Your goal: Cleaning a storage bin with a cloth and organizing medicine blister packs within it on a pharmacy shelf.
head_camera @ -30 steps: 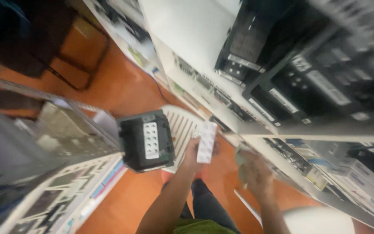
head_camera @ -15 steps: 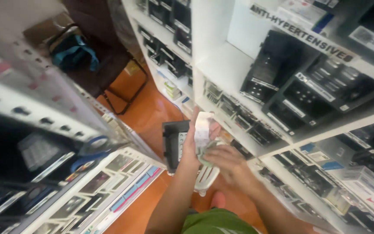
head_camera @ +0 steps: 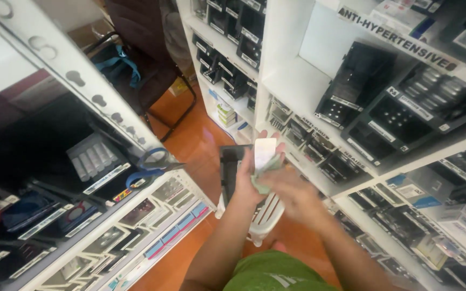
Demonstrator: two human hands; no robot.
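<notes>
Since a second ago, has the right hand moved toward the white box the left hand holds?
Yes. The right hand, then apart from the white box, is now against it with a green cloth, above the white stool.

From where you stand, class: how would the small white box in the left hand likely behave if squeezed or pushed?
The white box looks like thin card, so it is probably light and would dent if squeezed. The left hand pinches it upright without strain. Its flat faces suggest it would slide or tip, not roll.

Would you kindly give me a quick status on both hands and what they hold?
Left hand grips white packet. Right hand, blurred, presses green cloth on it. Black bin on white stool just beyond. Nothing in the way.
</notes>
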